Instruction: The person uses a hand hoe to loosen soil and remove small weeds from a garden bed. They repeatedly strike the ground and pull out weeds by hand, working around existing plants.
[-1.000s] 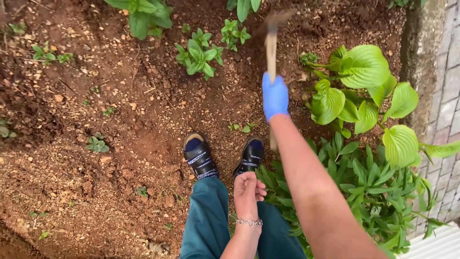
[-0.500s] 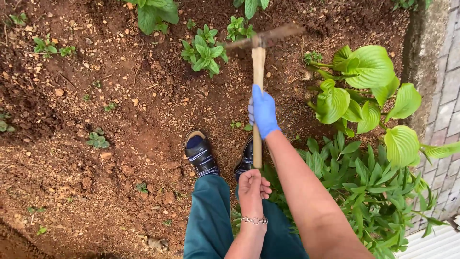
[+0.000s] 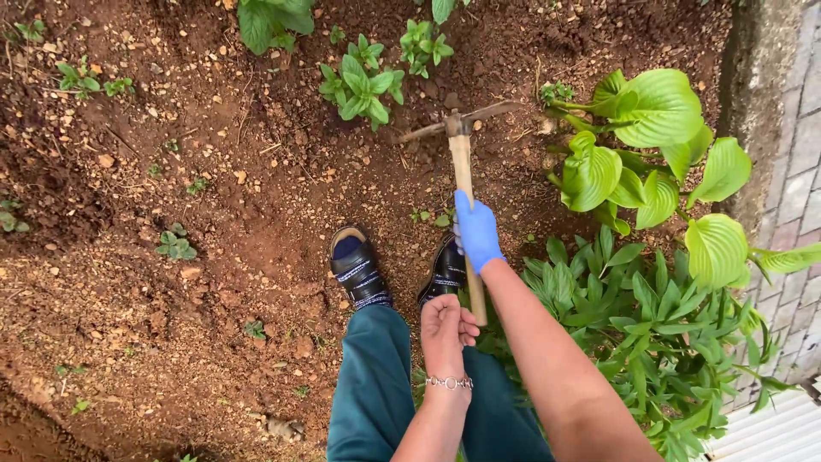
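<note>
Two hands on a small pick-hoe, its head down on the soil bed [image 3: 214,214].

The hoe [image 3: 463,167] lies beyond the black shoes [image 3: 357,269]. The gloved right hand [image 3: 476,233] is clenched mid-handle, the bare left hand [image 3: 445,329] near its end; strikes are best kept off the broad-leaved plant [image 3: 650,145].

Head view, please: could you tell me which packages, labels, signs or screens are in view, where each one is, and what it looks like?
No packages, signs or screens.
Shoe straps: dark bands across both black shoes on the soil, each carrying a strip of small pale lettering; the only label-like marks.
</note>
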